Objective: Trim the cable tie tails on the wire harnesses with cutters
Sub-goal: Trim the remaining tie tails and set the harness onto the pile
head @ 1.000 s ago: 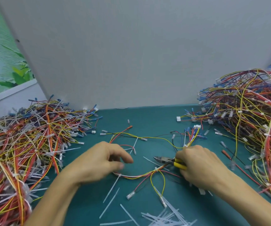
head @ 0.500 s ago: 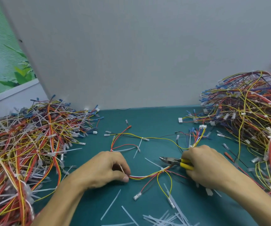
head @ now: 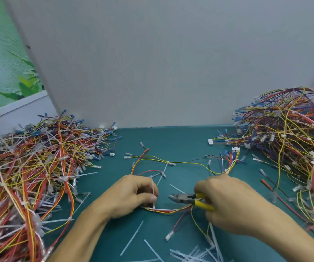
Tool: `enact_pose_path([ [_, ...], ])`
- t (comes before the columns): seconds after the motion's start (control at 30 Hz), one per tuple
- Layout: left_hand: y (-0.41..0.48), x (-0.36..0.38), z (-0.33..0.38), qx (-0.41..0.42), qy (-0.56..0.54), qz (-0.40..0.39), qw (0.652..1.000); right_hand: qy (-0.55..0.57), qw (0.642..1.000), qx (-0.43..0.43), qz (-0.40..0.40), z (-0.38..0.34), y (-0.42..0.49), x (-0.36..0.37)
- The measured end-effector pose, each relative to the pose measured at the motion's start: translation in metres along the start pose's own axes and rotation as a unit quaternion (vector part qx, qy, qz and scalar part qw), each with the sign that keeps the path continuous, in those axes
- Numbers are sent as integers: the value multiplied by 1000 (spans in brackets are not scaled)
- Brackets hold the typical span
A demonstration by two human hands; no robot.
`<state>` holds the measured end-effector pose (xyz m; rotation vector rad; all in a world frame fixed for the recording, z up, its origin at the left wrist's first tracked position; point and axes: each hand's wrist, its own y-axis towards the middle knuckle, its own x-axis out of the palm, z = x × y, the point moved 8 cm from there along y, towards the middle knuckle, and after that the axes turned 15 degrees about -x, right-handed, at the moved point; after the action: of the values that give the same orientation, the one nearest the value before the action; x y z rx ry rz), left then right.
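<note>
Left hand (head: 131,197) fingers pinch the harness (head: 163,210) beside an upright cable tie tail (head: 153,188); right hand (head: 230,203) fingers wrap the cutters (head: 185,198).

The place was an assembly workshop: heaped wire harnesses (head: 39,167) flanked a green table (head: 171,140) against a plain partition (head: 152,63).

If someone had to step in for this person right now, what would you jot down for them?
Left hand grips the harness on the green mat, its tie tail standing up beside the thumb.
Right hand holds the yellow-handled cutters, tips aimed at that tail, not yet on it.
Done: cut tails litter the near edge; the right pile looks trimmed.
To do: this tail, the other ties on this harness, then the left pile, full of long tails.
</note>
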<state>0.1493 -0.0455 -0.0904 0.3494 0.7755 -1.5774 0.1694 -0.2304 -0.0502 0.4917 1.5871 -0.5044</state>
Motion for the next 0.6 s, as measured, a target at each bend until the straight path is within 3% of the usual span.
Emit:
enact_pose_path([
  [0.6,5,-1,-6,5,-47,-3,999,-39,999,-18,-24,-28,22,10],
])
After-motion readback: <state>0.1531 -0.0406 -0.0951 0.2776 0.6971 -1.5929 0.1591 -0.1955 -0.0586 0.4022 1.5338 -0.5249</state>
